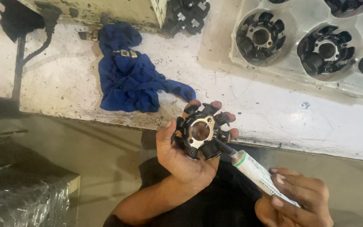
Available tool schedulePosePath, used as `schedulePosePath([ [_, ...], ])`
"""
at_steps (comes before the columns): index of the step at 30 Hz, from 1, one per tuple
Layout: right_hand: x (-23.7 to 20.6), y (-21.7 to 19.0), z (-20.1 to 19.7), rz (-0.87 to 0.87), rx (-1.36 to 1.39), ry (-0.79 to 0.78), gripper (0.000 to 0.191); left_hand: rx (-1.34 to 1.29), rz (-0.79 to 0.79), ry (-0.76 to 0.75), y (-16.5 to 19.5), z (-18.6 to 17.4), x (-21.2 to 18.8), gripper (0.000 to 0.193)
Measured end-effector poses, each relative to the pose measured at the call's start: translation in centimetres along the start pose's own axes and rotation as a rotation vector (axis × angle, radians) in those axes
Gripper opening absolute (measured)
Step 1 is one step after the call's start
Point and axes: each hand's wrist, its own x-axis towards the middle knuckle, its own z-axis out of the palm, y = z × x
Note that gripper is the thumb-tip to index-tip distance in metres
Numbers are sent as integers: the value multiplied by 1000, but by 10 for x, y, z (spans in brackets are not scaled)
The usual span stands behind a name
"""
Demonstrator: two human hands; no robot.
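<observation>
both forearms are bare, no sleeves or gloves on the left hand (181, 157) or right hand (299, 201); dark clothing covers the lap just beneath the left hand.

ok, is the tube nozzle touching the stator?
Touching. The head view shows the tube in the right hand, its dark nozzle tip resting on the lower right of the stator in the left hand.

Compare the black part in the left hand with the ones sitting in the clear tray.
The black part is held up in the left hand; the tray parts rest in moulded pockets of the clear tray. A tube nozzle touches the held one; nothing touches the tray parts. Both are ring-shaped, with black lobes around a metal centre.
</observation>
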Motion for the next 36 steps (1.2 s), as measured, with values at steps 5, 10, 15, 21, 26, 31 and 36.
schedulePosePath([
  [5, -4, 0, -5, -3, -17, -30, 32, 21, 3, 43, -2, -1, 2, 56],
  [10, -3, -2, 0, 67, -17, 14, 31, 16, -26, 90, -1, 0, 5, 54],
  [15, 7, -10, 3, 53, -42, -1, 29, 35, -31, 124, 0, 3, 7, 53],
  [21, 1, -6, -3, 63, -14, -23, 27, 16, -71, 155, -1, 3, 9, 57],
  [26, 2, 7, -20, 131, 34, 93, 38, 110, -105, 48, 5, 26, 28, 59],
  [31, 18, 65, 0, 35, 54, 502, 34, 495, -141, -89, 8, 55, 92, 53],
  [36, 2, 113, 27, 89, 130, 627, 32, 643, -181, -311, -50, 67, 215, 41],
])
